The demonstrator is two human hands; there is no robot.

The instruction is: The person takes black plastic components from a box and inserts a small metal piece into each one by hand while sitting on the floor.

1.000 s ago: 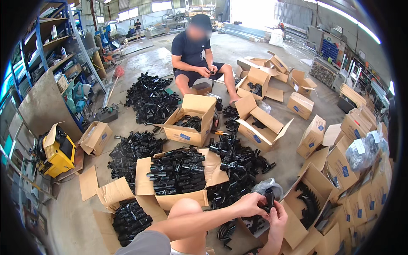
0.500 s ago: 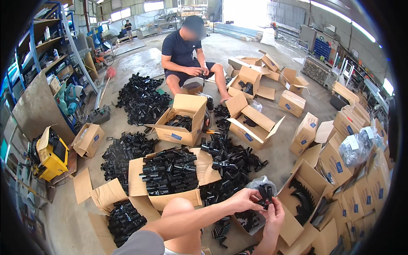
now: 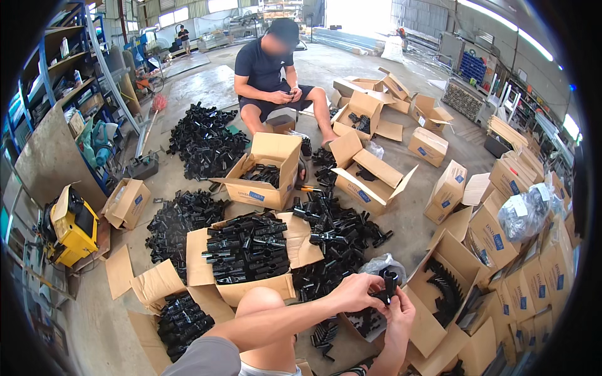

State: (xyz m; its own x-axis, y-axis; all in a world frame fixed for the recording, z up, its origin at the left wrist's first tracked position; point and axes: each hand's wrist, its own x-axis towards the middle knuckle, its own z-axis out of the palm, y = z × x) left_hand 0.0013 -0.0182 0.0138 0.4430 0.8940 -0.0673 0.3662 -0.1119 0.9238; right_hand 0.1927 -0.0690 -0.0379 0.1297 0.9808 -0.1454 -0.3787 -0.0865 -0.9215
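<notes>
My left hand (image 3: 355, 293) reaches across from the lower left, fingers closed on a black tubular fitting (image 3: 390, 283). From below, my right hand (image 3: 399, 313) pinches the same fitting near its base. Its round open end points up. Under my hands stands a box of small black parts (image 3: 367, 323), partly hidden, with a clear plastic bag (image 3: 382, 266) at its far side. Left of my hands, an open carton (image 3: 257, 289) is stacked with black fittings. Another carton (image 3: 433, 329) on the right holds a curved row of black parts.
A loose heap of black fittings (image 3: 338, 235) lies beyond my hands, with more heaps to the left. Across from me a seated person (image 3: 266, 75) handles a small part. Cartons (image 3: 498, 235) crowd the right side; a yellow machine (image 3: 75, 235) stands at the left.
The fitting has turned between my fingers: two dark prongs showed before, and now one round tube end stands upright. Both hands stay in nearly the same place.
</notes>
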